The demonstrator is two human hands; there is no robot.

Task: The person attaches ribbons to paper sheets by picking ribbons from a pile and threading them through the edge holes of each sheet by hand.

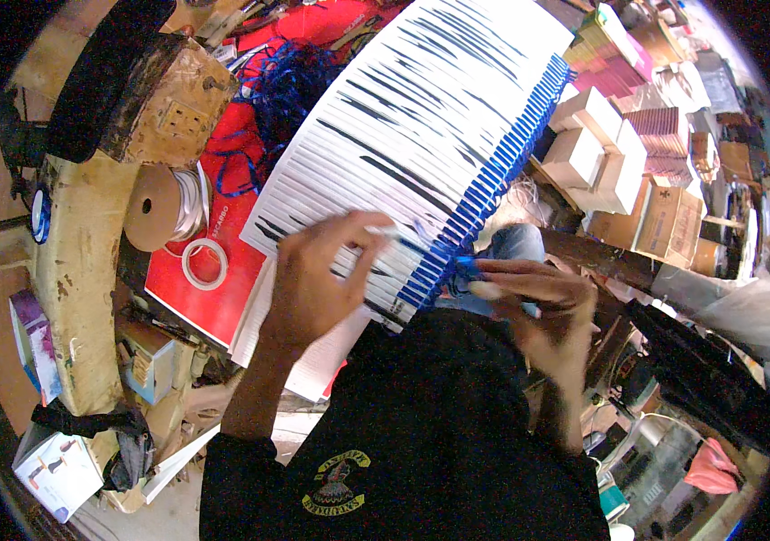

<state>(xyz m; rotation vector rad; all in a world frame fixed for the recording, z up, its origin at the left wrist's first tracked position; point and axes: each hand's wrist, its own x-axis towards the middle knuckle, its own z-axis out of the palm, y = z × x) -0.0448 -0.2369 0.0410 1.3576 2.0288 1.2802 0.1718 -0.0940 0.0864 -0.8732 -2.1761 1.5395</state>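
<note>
A long fanned stack of white booklets or pads (331, 171) lies in front of me, with dark gaps between its leaves. Short blue ribbon strips (511, 158) run along its right edge, bunching near my body. My left hand (326, 275) is over the stack's near end, thumb and forefinger pinched together; what they hold is too blurred to name. At the right edge, my right hand (542, 302) has its fingers closed on blue ribbon (464, 270) where the strips bunch.
Red sheets (195, 293) lie under the stack, with a tangle of blue ribbon (290, 90), a white ring (205, 264) and a ribbon spool (152, 207). A wooden block with a socket (168, 113) stands left. White boxes (596, 167) and cartons (660, 216) are stacked right.
</note>
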